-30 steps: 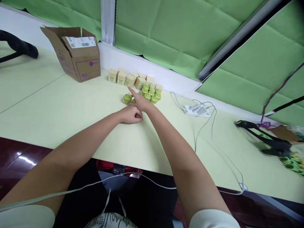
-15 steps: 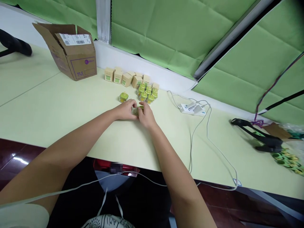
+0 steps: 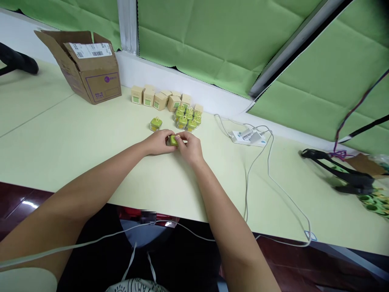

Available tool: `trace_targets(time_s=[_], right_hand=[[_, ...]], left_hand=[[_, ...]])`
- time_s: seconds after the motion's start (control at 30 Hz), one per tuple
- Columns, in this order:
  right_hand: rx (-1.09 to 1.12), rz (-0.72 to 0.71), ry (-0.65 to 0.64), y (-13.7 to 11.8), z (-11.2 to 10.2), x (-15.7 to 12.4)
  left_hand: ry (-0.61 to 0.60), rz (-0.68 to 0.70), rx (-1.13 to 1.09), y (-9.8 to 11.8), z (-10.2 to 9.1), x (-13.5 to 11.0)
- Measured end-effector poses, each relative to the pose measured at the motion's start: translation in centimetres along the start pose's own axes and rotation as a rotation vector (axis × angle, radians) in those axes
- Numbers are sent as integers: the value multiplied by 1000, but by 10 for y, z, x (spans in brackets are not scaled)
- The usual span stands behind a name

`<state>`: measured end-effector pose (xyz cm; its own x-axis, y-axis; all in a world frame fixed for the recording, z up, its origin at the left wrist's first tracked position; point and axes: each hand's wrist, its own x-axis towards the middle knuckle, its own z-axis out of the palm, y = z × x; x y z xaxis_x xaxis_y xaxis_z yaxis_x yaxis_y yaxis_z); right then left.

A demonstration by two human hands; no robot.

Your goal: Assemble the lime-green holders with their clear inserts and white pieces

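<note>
Between my two hands is a small container with a green lid (image 3: 173, 140), just above or on the table; its lower part is hidden by fingers. My left hand (image 3: 159, 142) grips it from the left side, fingers curled round it. The thumb and fingers of my right hand (image 3: 191, 148) pinch the lid from the right. A matching clear container with a green lid and a yellow loop (image 3: 156, 123) stands alone just beyond my left hand. Several more such containers (image 3: 189, 117) are grouped beyond my right hand.
Several small tan cartons (image 3: 148, 97) line the wall behind the containers. An open cardboard box (image 3: 101, 83) stands at the back left. To the right lie a white power strip (image 3: 247, 138) with cables, a black stand (image 3: 343, 174) and green-yellow pieces (image 3: 373, 202).
The green lid has come into fuller view between my hands, with the right fingers now pinching it. The camera view has shifted slightly.
</note>
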<state>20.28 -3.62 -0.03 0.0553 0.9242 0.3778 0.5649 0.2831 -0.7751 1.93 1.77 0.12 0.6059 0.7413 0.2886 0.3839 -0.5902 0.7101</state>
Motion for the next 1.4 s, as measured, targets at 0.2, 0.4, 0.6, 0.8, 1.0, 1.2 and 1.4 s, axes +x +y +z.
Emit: trace_targets(time_s=[0.2, 0.4, 0.6, 0.8, 1.0, 1.2, 1.4], right_hand=[[141, 25, 171, -3, 7, -1], [548, 231, 359, -4, 2, 8], [696, 457, 380, -7, 1, 11], [748, 495, 375, -11, 4, 9], [878, 553, 304, -17, 6, 8], [963, 515, 235, -21, 7, 6], [909, 549, 244, -19, 10, 6]], left_hand=[[-1, -33, -3, -2, -4, 2], [71, -76, 103, -12, -3, 4], [178, -7, 189, -18, 2, 6], [332, 33, 231, -16, 0, 7], [269, 117, 74, 4, -4, 0], [276, 139, -34, 14, 3, -1], [291, 168, -57, 12, 4, 0]])
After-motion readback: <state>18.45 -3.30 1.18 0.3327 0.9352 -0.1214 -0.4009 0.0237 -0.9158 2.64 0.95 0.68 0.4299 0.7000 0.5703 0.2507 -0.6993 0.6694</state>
